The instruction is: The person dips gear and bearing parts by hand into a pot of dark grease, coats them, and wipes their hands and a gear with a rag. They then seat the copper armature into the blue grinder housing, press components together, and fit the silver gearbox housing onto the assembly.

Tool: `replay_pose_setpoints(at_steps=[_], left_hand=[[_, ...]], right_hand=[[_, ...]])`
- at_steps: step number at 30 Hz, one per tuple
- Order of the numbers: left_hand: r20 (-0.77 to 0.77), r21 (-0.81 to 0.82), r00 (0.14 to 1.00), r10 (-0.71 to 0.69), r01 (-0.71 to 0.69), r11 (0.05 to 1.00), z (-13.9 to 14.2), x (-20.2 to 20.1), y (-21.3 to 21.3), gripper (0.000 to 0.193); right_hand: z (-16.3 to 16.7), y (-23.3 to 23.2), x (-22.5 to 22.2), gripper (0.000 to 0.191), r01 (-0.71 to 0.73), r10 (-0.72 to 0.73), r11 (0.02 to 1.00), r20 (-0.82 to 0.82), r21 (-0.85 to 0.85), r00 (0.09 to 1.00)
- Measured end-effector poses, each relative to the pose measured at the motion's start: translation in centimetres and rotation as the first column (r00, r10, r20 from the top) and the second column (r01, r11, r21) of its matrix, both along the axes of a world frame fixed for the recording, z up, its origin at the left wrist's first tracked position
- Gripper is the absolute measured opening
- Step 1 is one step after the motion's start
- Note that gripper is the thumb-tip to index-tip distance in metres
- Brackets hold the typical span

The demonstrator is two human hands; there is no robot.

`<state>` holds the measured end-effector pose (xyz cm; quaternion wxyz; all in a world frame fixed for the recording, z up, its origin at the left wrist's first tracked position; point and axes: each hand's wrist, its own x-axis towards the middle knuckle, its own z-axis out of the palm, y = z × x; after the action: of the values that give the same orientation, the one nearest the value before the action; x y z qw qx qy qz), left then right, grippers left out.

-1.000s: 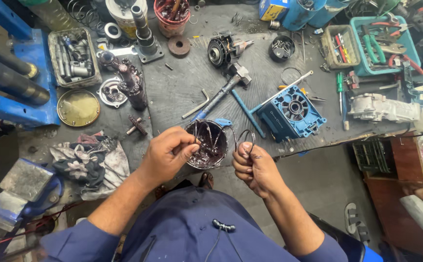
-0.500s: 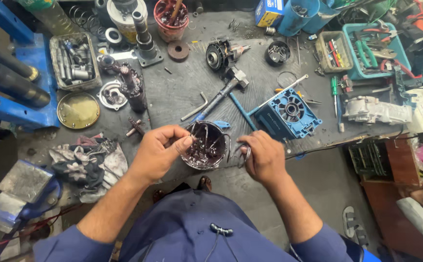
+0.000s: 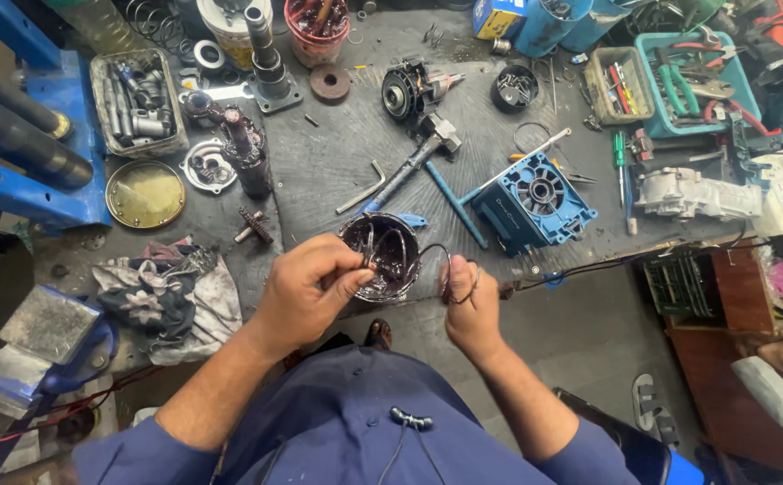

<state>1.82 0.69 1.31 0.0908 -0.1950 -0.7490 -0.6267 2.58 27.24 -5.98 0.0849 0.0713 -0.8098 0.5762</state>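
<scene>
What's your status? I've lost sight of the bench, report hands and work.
Left hand pinching thin wire at the dark round motor part. Right hand gripping wire loops beside it. Hammer and blue housing lie just behind.

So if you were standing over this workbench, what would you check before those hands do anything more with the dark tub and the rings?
1. Left hand has a firm pinch on a thin ring at the tub's rim: ok.
2. Right hand grips its own thin rings, held off the bench edge: ok.
3. Dark tub sits upright, close to the bench edge: ok, but near the drop.
4. Hammer lies just behind the tub, head pointing away: ok.
5. Blue motor housing sits apart from the right hand: ok.
6. How slippery the fingers are from the dark stuff: cannot tell.
</scene>
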Motion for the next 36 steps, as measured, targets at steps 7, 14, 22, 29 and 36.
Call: replay_pose_setpoints(at_steps=[7, 14, 22, 29, 36], left_hand=[[-0.260, -0.124, 0.965, -0.033, 0.001, 0.992, -1.1, -1.5, -1.2, 0.014], [0.079, 0.000, 0.991, -0.108, 0.108, 0.994, -1.2, -1.6, -1.5, 0.011], [0.015, 0.093, 0.993, -0.120, 0.118, 0.989, -1.2, -1.5, -0.7, 0.012], [-0.052, -0.068, 0.999, 0.006, -0.009, 0.998, -1.7, -1.3, 0.6, 0.014], [0.044, 0.014, 0.999, -0.001, 0.000, 1.000, -2.9, -2.0, 0.3, 0.013]], right_hand=[[1.4, 0.9, -0.2, 0.041, -0.102, 0.373, 0.859, 0.476, -0.503, 0.797], [8.4, 0.9, -1.7, 0.011, 0.009, 0.274, 0.821, -0.407, 0.571, 0.871], [5.0, 2.0, -2.0, 0.016, -0.050, 0.297, 0.860, -0.419, 0.507, 0.858], [-1.7, -0.9, 1.8, 0.020, 0.046, 0.442, 0.686, 0.466, -0.726, 0.766], [3.7, -0.1, -0.2, 0.022, -0.210, 0.351, 0.928, 0.531, -0.308, 0.771]])
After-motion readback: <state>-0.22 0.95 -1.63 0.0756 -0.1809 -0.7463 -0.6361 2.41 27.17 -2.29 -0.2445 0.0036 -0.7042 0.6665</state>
